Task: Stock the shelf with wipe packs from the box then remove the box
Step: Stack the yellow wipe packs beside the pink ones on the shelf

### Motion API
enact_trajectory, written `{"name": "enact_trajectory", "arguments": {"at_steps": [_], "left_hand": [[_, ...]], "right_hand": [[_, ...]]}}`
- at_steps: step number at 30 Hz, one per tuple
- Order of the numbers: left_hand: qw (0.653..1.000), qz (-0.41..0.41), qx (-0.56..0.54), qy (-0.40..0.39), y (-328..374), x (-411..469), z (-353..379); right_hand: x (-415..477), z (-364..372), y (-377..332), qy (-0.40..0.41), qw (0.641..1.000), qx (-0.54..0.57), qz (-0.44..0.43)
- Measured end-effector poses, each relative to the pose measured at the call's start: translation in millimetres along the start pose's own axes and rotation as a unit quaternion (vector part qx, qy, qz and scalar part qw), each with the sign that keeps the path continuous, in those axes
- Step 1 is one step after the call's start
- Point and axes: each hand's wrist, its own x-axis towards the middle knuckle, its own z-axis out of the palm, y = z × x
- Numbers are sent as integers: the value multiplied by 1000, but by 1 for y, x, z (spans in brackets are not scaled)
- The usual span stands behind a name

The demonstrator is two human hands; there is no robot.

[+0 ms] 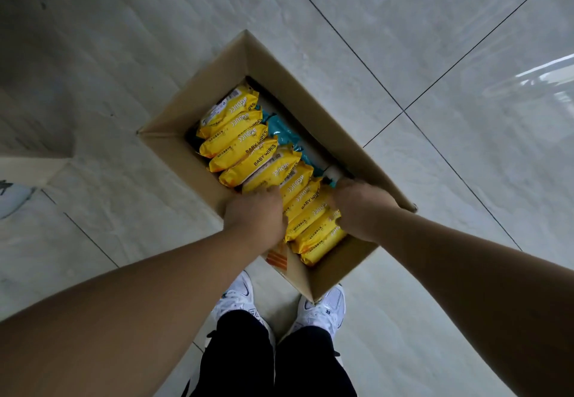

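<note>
1. Head view is looking straight down at an open cardboard box (310, 101), which is sitting on a glossy grey tiled floor (435, 39) just ahead of the person's white sneakers (239, 297).
2. Yellow baby wipe packs (236, 139) are standing on edge in a tight row along the box's left side, running from the far end to the near end.
3. Teal packs (282, 131) are lying beside them, against the right wall.
4. The left hand (254, 213) is pressing against the left ends of the nearer yellow packs.
5. The right hand (360, 207) is pressing against their right ends, so several packs are sitting between the two hands.
6. Both sets of fingers are dipping down among the packs, so whether they are gripping or only pushing is impossible to tell.
7. Black trousers (242, 359) are showing at the bottom edge.
</note>
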Motion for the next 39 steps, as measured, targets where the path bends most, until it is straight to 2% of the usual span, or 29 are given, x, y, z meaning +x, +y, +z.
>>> {"name": "enact_trajectory", "arguments": {"at_steps": [5,11,16,19,23,26,29,35,39], "left_hand": [[990,79,-59,-101,21,-8,14],[992,66,-23,-104,45,-9,23],[994,63,-26,-90,46,-5,32],[993,59,-62,-85,43,-2,38],[989,34,-122,-77,34,4,38],[986,20,-156,-61,25,7,34],[980,15,-191,-54,20,7,27],[967,105,-226,-47,7,-1,15],[949,127,-276,-86,-3,-10,-4]], "right_hand": [[-1,7,10,-85,989,-118,-38],[6,17,17,-92,986,-135,-44],[13,31,17,-49,996,-80,-13],[20,31,12,-66,996,-64,3],[18,23,18,-46,997,-56,-27],[9,10,29,-34,997,-9,-62],[2,5,35,-9,996,63,-55],[-13,-7,34,5,992,112,-54],[-36,-19,36,21,987,157,-26]]}}
